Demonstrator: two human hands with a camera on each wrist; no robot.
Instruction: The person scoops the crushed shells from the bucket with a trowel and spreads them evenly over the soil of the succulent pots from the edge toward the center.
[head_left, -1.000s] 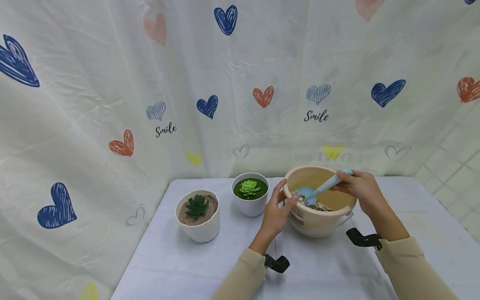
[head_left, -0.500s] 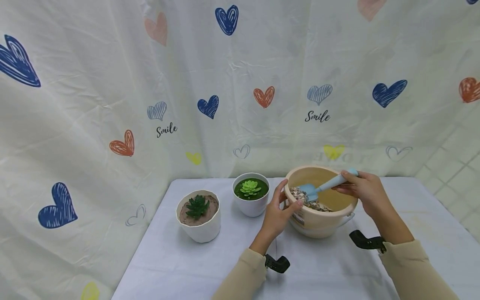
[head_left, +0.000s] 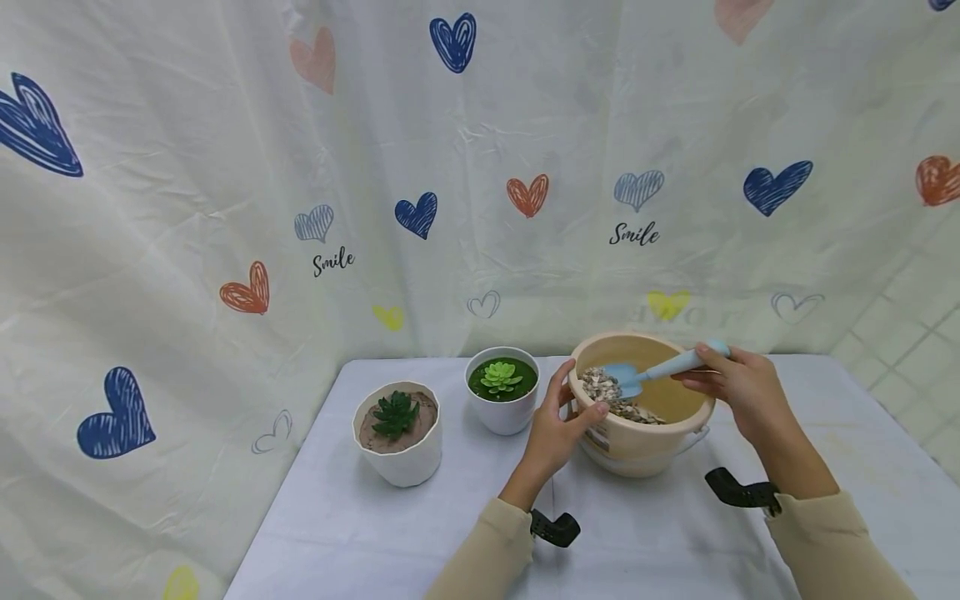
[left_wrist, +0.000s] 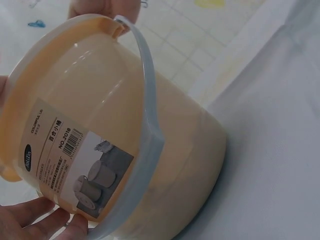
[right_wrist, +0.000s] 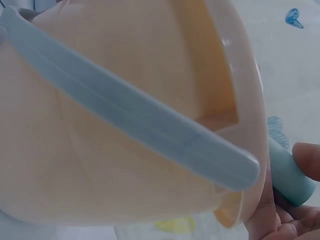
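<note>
A cream bucket (head_left: 633, 446) with a grey-blue handle (left_wrist: 148, 125) and a paper label stands at the right of the table. Gravelly, pebble-like bits (head_left: 600, 385) lie inside it. My left hand (head_left: 551, 429) grips the bucket's near left rim, thumb over the edge and fingers along its side. A light blue small trowel (head_left: 678, 364) is in my right hand (head_left: 738, 387), which holds it by the handle. Its blade rests low in the bucket at the bits. In the right wrist view the bucket wall covers the blade, and only the trowel handle (right_wrist: 290, 172) shows.
Left of the bucket stand a white pot (head_left: 504, 417) with a light green succulent and, nearer, a white faceted pot (head_left: 405, 462) with a dark green succulent. A white cloth covers the table (head_left: 337, 542). A heart-printed curtain (head_left: 480, 250) hangs right behind.
My right hand has shifted right, pulling the trowel back and laying its handle flatter. More of the bits show at the bucket's left side. The left hand keeps its grip on the rim.
</note>
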